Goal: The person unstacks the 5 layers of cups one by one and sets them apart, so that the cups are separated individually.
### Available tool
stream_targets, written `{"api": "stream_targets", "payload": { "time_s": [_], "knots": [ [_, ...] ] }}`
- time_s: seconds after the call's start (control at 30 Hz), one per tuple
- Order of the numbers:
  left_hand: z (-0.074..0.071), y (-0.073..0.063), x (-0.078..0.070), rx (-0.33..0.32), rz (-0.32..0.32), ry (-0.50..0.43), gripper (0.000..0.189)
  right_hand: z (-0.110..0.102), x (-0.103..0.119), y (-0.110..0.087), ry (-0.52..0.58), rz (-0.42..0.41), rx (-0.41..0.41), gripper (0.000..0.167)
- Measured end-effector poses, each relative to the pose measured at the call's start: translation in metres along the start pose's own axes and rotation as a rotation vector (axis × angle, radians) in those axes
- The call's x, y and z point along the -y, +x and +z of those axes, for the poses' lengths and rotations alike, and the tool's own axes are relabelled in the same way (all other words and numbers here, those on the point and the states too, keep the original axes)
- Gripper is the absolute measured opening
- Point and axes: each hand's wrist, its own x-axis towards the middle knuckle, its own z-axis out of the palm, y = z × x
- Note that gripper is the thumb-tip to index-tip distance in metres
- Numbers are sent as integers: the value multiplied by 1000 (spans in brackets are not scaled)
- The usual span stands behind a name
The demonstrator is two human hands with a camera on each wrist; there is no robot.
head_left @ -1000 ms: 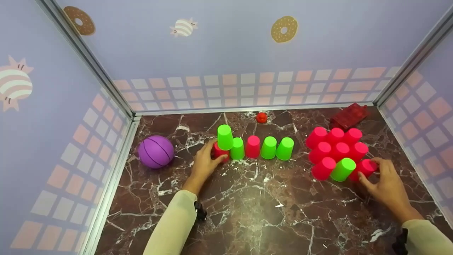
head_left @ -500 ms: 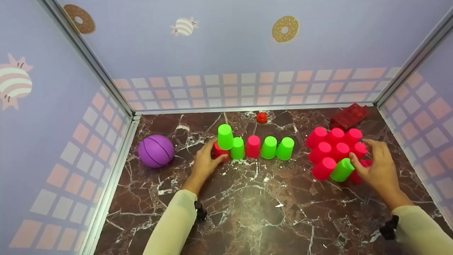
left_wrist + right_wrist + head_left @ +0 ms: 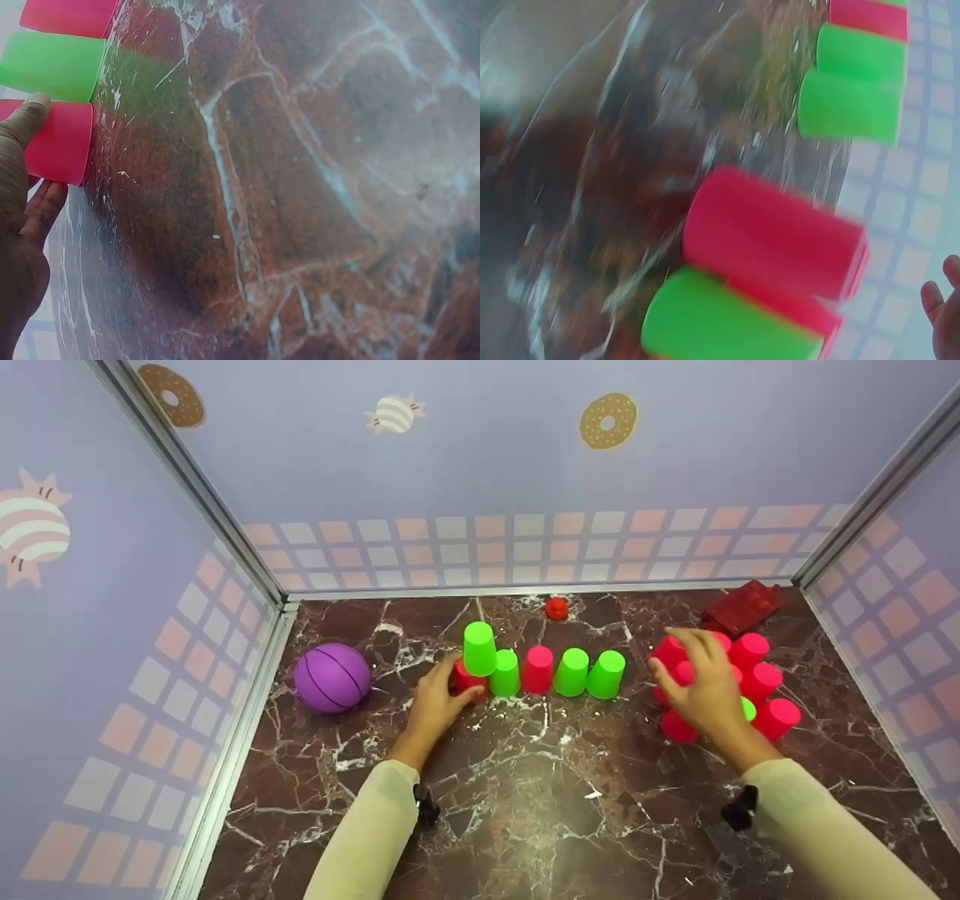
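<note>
My left hand (image 3: 437, 701) grips a red cup (image 3: 64, 142) at the left end of a row of upturned cups, thumb in front and fingers at its outer side. A green cup (image 3: 479, 649) stands on top, over that end of the row. Beside it in line come a green cup (image 3: 506, 675), a red cup (image 3: 538, 670) and two more green ones. Over the cluster of red cups (image 3: 761, 682) on the right, my right hand (image 3: 709, 690) hovers with fingers spread, hiding part of the cluster. A green cup (image 3: 724, 319) sits among its front ones.
A purple ball (image 3: 331, 678) lies left of my left hand. Near the back wall are a small red object (image 3: 556, 608) and, in the right corner, a dark red block-like object (image 3: 742, 607). Patterned panels (image 3: 525, 472) enclose the marbled tabletop (image 3: 510, 802) at the back and sides.
My right hand has left the front-right red cup, passed over the cluster and moved left to its left side. The left hand keeps its grip on the end red cup.
</note>
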Motion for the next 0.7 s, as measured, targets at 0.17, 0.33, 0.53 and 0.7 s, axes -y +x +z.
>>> {"api": "stream_targets", "payload": {
  "time_s": [0.17, 0.33, 0.53, 0.7],
  "knots": [
    [-1, -1, 0, 3, -4, -4, 70, 29, 21, 6, 24, -40, 78, 56],
    [0, -1, -1, -6, -1, -22, 69, 55, 45, 13, 25, -94, 141, 60],
    [2, 2, -1, 8, 15, -45, 68, 82, 84, 29, 40, -167, 238, 64],
    [0, 1, 1, 7, 4, -43, 69, 103, 111, 40, 68, -216, 279, 64]
  ]
}}
